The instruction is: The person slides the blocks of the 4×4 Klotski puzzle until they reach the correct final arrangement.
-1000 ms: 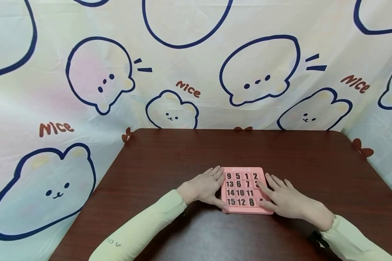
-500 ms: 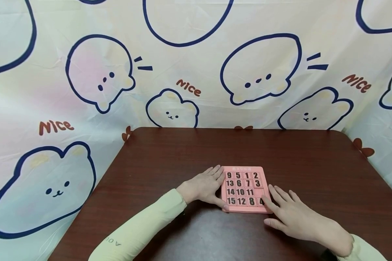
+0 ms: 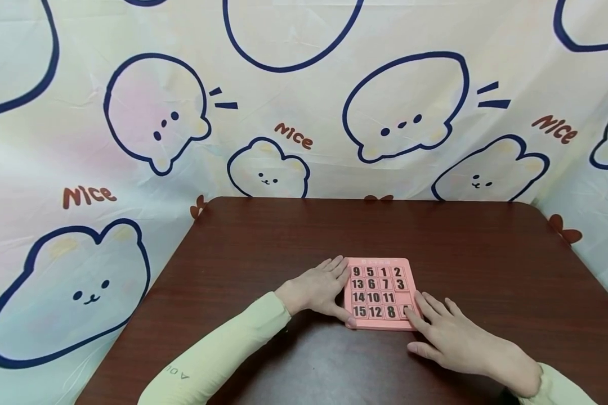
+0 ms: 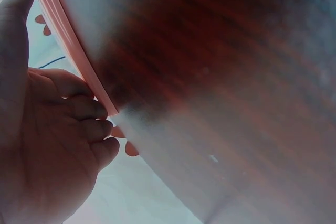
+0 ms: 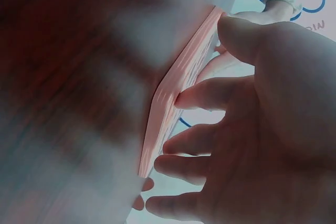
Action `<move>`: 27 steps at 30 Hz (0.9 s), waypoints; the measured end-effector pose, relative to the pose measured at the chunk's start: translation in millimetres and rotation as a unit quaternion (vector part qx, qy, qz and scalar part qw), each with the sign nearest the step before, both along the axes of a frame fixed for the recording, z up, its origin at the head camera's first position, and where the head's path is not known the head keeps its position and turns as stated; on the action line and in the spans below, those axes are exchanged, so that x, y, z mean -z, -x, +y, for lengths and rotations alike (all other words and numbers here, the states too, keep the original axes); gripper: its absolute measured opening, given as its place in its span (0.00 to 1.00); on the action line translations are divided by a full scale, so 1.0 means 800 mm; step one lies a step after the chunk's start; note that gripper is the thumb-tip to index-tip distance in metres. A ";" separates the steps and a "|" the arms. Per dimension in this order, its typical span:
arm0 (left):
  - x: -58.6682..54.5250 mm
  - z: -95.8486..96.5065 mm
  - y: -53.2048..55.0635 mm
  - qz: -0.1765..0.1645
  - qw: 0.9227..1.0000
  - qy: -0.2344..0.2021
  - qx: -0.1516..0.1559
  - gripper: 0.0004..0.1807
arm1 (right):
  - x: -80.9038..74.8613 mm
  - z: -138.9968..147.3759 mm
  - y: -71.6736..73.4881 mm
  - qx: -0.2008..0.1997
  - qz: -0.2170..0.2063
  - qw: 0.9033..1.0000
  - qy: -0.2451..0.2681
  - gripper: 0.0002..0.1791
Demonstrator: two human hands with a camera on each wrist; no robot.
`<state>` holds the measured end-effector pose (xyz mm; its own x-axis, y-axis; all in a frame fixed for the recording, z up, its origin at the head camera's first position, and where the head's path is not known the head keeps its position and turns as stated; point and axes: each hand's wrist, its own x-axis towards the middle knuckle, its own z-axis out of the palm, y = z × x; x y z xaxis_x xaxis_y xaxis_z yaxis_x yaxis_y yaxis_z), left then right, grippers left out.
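Note:
A pink number sliding puzzle (image 3: 380,291) lies flat on the table, its black-numbered tiles in rows. The gap among the tiles is at the right end of the third row. My left hand (image 3: 316,289) rests along the puzzle's left edge, fingers extended and thumb at the near left corner. With its index fingertip, my right hand (image 3: 453,334) touches the bottom-right tile, partly covering its number. The other right fingers are beside the right edge, and the thumb is apart from the puzzle. In the wrist views, the puzzle's pink side (image 5: 165,93) shows beside fairly straight fingers.
The dark brown wooden table (image 3: 284,236) extends around the puzzle, with rounded far corners. Behind it hangs a pale curtain (image 3: 324,101) with blue cartoon outlines and the word "Nice". Light green sleeves (image 3: 223,349) cover both forearms.
My right hand has drawn back toward the lower right, off the tile marked 3. Its index fingertip has then shifted slightly left onto the bottom-right tile. My left hand has stayed in place.

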<state>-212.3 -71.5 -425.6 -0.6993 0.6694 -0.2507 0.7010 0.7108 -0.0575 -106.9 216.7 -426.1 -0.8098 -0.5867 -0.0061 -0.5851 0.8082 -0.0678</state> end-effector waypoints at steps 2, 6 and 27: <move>0.000 0.000 0.000 0.000 1.000 0.000 0.000 0.69 | 0.000 -0.001 0.002 0.003 -0.002 1.000 0.002 0.38; 0.000 0.000 0.001 0.005 1.000 -0.003 0.002 0.69 | 0.000 -0.002 0.002 0.001 0.011 1.000 -0.002 0.38; -0.001 0.000 -0.001 -0.003 1.000 -0.004 -0.003 0.69 | -0.007 -0.007 0.031 0.031 -0.038 0.999 -0.001 0.38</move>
